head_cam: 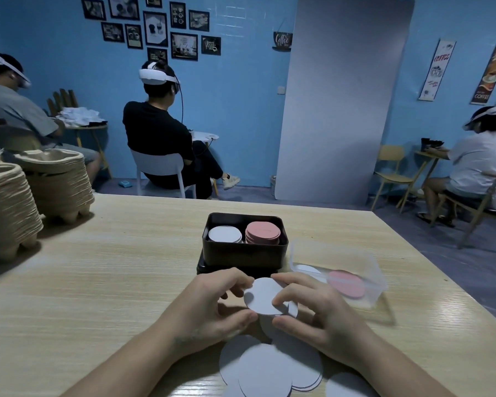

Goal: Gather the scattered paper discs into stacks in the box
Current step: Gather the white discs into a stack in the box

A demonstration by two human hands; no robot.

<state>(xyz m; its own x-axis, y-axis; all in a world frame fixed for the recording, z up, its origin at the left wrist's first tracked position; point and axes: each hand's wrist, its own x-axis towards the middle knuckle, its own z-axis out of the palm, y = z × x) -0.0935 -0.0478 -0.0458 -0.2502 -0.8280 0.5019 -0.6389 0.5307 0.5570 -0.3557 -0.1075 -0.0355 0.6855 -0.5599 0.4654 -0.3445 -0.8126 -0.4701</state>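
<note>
A black box (244, 255) stands mid-table with a white disc stack (224, 234) on its left side and a pink disc stack (263, 232) on its right. Just in front of the box, my left hand (212, 305) and my right hand (315, 308) together grip a small bunch of white discs (262, 295) by its edges, fingers curled round both sides. Several loose white discs (267, 368) lie scattered on the table below my hands, near the front edge.
A clear plastic container (341, 270) lies to the right of the box with a pink disc (347, 283) and a white one inside. Stacks of egg trays (55, 181) stand at the table's left. Seated people and chairs are beyond the table.
</note>
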